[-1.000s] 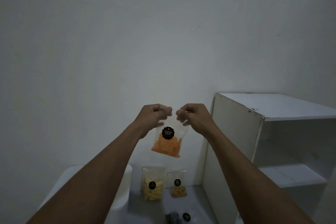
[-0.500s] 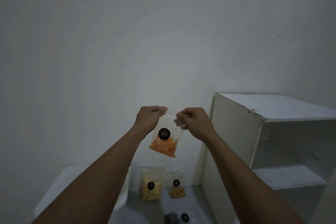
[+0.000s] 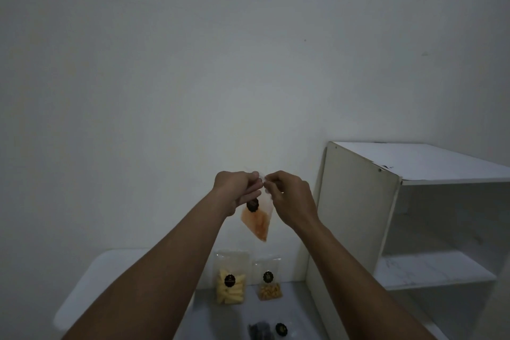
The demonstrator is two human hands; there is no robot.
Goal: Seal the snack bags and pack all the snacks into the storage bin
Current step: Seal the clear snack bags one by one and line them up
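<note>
Two pinches to mind: hold left hand (image 3: 237, 188) and right hand (image 3: 289, 196), near touching, each in a narrow grip on the top edge of the orange snack bag (image 3: 256, 222), hanging tilted in the air above the bench (image 3: 292, 309). Level it first, then press outward along the strip to both corners, squeezing air out; probably worth checking for gaps before packing.

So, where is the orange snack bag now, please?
Head view, centre: orange snack bag hangs pinched between left hand and right hand, above the yellow-stick bag.
</note>
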